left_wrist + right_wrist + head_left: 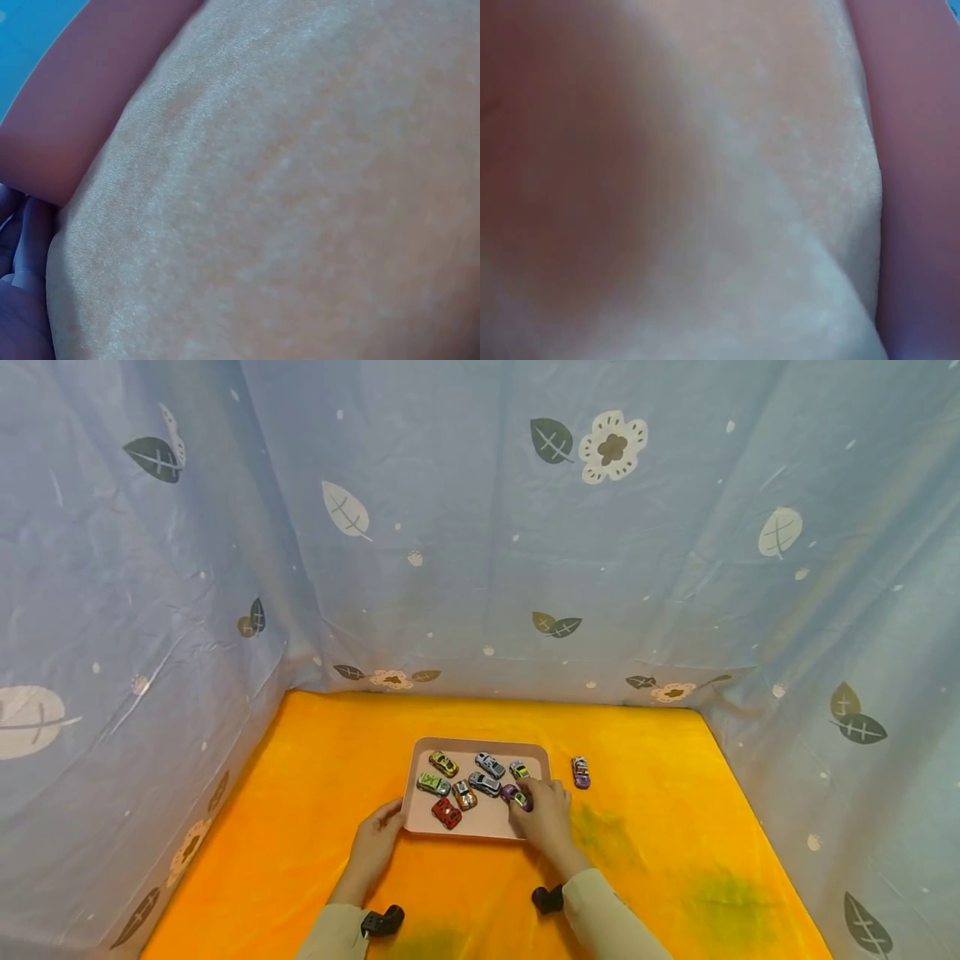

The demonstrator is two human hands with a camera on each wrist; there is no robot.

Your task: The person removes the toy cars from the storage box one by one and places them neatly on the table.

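Observation:
In the head view a pale pink tray (480, 827) lies on the orange cloth with several toy cars in it. My left hand (372, 843) grips the tray at its near left corner; the left wrist view shows fingers (30, 240) against the tray wall. Over the tray's right side, my right hand (547, 818) pinches a purple and green toy car (516, 797), partly covering it. Just beyond those fingers is a yellow toy car (519, 769). Two silver cars, a silver one (484, 783) and a grey-blue one (490, 765), sit mid-tray.
Left in the tray are a yellow car (443, 763), a green car (433, 783), an orange car (464, 794) and a red car (446, 812). Outside, to the right, a purple and white car (581, 772) lies on the cloth (645, 827). Patterned curtains (480, 568) surround it.

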